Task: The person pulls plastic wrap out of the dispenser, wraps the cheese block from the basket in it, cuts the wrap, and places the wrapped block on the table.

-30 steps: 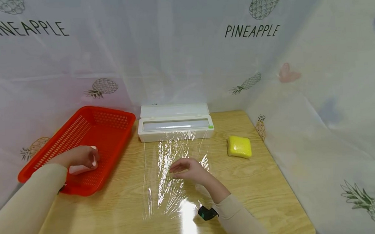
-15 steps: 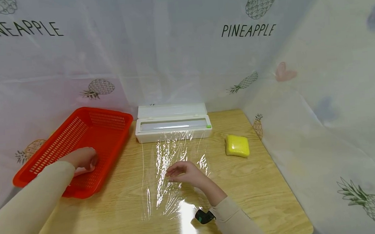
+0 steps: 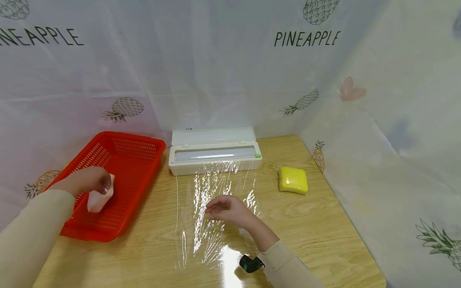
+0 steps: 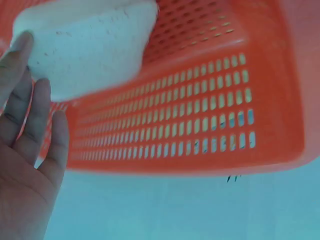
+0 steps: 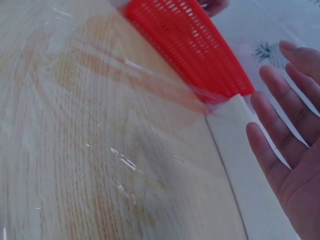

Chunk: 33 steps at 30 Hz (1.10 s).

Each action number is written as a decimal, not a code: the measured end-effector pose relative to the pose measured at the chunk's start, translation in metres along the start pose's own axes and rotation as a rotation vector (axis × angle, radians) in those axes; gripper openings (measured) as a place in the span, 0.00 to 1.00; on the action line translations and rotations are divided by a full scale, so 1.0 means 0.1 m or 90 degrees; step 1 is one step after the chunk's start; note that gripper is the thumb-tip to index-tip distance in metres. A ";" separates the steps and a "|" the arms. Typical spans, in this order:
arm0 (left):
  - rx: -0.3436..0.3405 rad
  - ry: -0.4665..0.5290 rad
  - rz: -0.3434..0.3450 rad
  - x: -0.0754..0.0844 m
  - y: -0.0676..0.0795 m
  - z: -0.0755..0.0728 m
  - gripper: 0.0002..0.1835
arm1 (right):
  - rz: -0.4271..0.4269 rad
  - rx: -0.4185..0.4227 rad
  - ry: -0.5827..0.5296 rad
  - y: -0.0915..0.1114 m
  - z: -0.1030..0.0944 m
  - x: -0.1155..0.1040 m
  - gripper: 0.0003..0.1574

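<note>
My left hand (image 3: 85, 180) is over the red plastic basket (image 3: 131, 166) and pinches a pale pink sponge (image 3: 97, 201) inside it. In the left wrist view the sponge (image 4: 95, 55) looks whitish with small dark specks, and the thumb and fingertips are at its edge. My right hand (image 3: 231, 211) hovers, fingers loosely bent and holding nothing, over a sheet of clear cling film (image 3: 206, 210). That sheet runs from the white cling film dispenser (image 3: 216, 166), whose lid stands up, toward the table's front. In the right wrist view the right hand's fingers (image 5: 277, 130) are spread apart.
A yellow sponge (image 3: 293, 180), shiny as if wrapped in film, lies at the right of the wooden table (image 3: 318, 244). Pineapple-print curtains (image 3: 226, 66) close in the back and sides. A black wrist camera (image 3: 250, 264) sits below the right wrist.
My left hand has shifted slightly left and up within the basket, and more of the pink sponge shows, now tilted in the fingers. The right hand has barely moved.
</note>
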State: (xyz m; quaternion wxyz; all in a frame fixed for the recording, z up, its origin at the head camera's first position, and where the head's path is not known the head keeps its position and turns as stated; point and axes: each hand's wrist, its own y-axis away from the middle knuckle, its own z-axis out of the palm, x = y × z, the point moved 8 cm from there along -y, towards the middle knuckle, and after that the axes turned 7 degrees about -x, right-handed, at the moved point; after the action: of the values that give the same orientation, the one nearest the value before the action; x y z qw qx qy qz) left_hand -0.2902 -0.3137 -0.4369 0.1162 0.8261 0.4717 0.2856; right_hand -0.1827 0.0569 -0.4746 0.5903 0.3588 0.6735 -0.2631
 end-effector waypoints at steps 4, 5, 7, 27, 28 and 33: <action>0.043 -0.009 0.002 0.06 0.03 -0.20 0.06 | -0.003 -0.004 -0.003 0.03 0.01 -0.16 0.19; 0.055 -0.009 0.002 0.08 0.04 -0.25 0.06 | -0.006 -0.004 -0.008 0.04 0.01 -0.20 0.19; 0.083 0.000 -0.008 0.14 0.06 -0.34 0.06 | -0.013 -0.005 -0.014 0.04 0.02 -0.24 0.18; 0.260 0.011 0.083 1.47 0.05 -0.79 0.07 | -0.047 0.103 -0.075 -0.04 -0.08 -0.25 0.21; 0.266 0.010 0.095 1.54 0.01 -0.75 0.07 | -0.051 0.109 -0.086 -0.04 -0.08 -0.25 0.21; 0.286 0.009 0.175 1.93 -0.13 -0.53 0.08 | -0.072 0.125 -0.153 -0.09 -0.07 -0.17 0.25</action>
State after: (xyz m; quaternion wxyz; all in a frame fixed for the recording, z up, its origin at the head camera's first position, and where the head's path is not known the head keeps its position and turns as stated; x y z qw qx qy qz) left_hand -0.2552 -0.1476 -0.3302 -0.1136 0.8854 0.4075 0.1925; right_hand -0.1930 0.0540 -0.4576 0.6131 0.3422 0.5883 -0.4012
